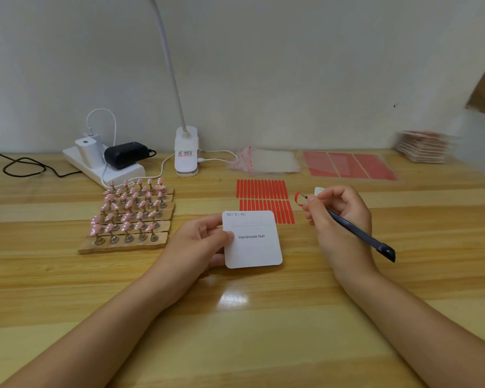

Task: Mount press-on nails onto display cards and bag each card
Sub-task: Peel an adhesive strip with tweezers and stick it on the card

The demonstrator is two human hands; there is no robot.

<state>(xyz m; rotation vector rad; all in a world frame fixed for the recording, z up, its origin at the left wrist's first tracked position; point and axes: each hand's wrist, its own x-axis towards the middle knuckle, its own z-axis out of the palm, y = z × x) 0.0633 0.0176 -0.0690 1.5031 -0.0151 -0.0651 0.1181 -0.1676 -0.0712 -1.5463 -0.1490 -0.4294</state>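
A square white paper display card [252, 242] with rounded corners, printed "Handmade Nail", lies face up, held at its left edge. Glossy pink press-on nails [129, 208] stand on metal stems in rows on wooden strips to its left.

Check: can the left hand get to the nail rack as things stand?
Probably yes, but not freely. The nail rack sits just left of the left hand with bare table between them, so nothing blocks the way. That hand holds the card, though, and would need to put it down first.
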